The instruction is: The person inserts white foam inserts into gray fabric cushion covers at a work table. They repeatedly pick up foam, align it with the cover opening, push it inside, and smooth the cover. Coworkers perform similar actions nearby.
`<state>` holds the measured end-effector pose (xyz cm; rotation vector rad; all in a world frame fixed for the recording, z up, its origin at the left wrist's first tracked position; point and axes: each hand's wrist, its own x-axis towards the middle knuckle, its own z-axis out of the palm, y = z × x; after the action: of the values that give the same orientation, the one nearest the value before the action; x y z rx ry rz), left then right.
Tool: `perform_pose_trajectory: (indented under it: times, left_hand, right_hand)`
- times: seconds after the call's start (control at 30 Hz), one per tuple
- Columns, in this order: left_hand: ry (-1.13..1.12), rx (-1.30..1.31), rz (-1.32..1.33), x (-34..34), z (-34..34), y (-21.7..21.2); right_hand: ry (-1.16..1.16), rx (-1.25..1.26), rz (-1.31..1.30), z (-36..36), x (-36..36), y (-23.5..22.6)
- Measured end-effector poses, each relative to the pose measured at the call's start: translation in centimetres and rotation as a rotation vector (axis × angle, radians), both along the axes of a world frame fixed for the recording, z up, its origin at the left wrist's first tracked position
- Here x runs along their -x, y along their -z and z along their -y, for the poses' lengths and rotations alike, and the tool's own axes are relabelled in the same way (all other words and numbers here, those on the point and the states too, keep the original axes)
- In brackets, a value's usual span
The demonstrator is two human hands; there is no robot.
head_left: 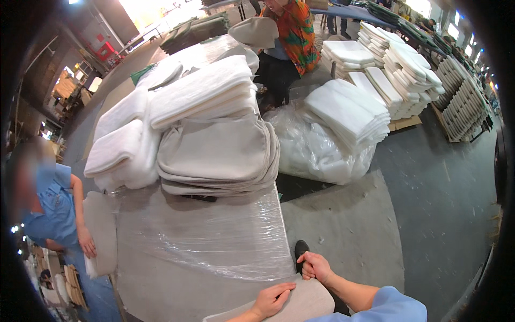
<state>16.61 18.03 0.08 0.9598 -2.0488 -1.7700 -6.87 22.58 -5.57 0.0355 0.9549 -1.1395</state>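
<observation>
Both hands work a beige cover (306,301) at the table's (204,252) near edge. Left hand (272,298) lies flat on top, fingers spread; right hand (315,266) pinches its far right corner. Its long axis runs left to right, rising rightward. Behind, folded covers (217,155) lie stacked.

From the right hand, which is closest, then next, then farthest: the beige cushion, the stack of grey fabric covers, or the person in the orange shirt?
From the right hand:
1. Beige cushion, right under it.
2. Stack of grey fabric covers, mid-table ahead.
3. Person in the orange patterned shirt, far behind the table.
</observation>
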Motion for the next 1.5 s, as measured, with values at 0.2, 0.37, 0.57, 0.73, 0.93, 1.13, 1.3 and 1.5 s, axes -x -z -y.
perform_pose_trajectory:
  times: [0.2, 0.37, 0.57, 0.73, 0.93, 1.13, 1.3, 1.5]
  left_hand:
    - [0.187, 0.147, 0.108, 0.0, 1.0, 0.2]
    - [0.262, 0.133, 0.417, -4.9, 1.6, -4.3]
    - [-0.21, 0.107, 0.724, -17.7, -1.4, -16.3]
    - [-0.924, 0.145, 0.719, -25.8, -11.8, -15.3]
    - [-1.266, -0.06, 0.254, -23.1, -16.5, -9.3]
    - [-1.324, -0.166, -0.062, -23.1, -15.4, -7.3]
    - [-1.321, -0.199, -0.172, -23.5, -14.3, -7.2]
    - [-1.325, -0.222, -0.235, -23.6, -13.9, -7.1]
  right_hand:
    - [-0.089, 0.005, -0.322, 0.3, -0.6, -0.1]
    - [-0.23, 0.015, -0.671, -1.2, 0.0, -1.9]
    - [-0.468, -0.078, -0.596, -4.2, 2.1, -7.2]
    - [-0.564, -0.16, -0.497, -5.3, 1.3, -9.3]
    - [-0.684, -0.103, -0.542, -4.8, 2.3, -7.2]
    - [-0.773, -0.111, -0.618, -4.2, 1.3, -9.0]
    - [-0.775, -0.129, -0.513, -4.0, 1.0, -9.5]
    - [-0.773, -0.085, -0.441, -4.1, 0.7, -8.0]
